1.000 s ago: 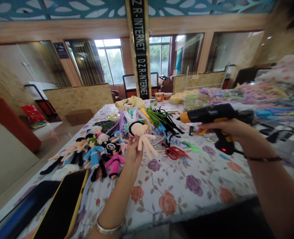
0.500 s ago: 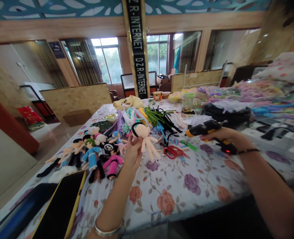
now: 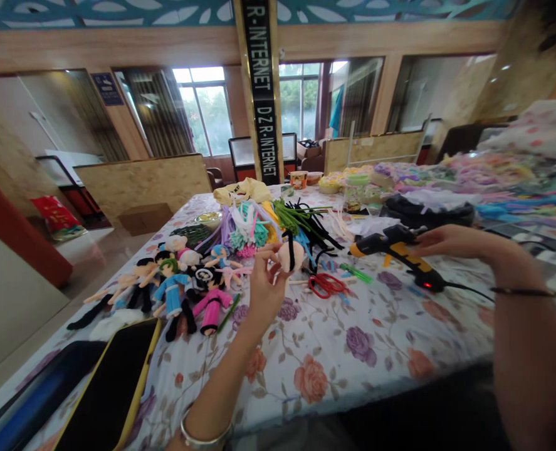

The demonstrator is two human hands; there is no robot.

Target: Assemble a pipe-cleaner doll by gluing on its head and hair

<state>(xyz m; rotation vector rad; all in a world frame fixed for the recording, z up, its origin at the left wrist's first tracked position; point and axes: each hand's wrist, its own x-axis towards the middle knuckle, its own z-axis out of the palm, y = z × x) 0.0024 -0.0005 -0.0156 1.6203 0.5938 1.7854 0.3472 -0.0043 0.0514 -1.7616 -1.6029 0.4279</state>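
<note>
My left hand (image 3: 266, 285) is raised over the table and pinches a small cream pipe-cleaner doll (image 3: 291, 255) with a black band on its head. My right hand (image 3: 442, 241) rests its fingers on the top of a black and yellow glue gun (image 3: 400, 254) that lies on the floral tablecloth (image 3: 353, 351), its red light on and its nozzle pointing left. Red-handled scissors (image 3: 325, 285) lie between the two hands.
Several finished dolls (image 3: 178, 288) lie at the left. A heap of coloured pipe cleaners (image 3: 278, 222) sits behind them. A phone in a yellow case (image 3: 113, 382) lies at the near left corner. Jars, bowls and more craft material fill the far right.
My right hand lowered the glue gun onto the table and now rests on top of it. My left hand turned the doll, so its limbs no longer hang in view.
</note>
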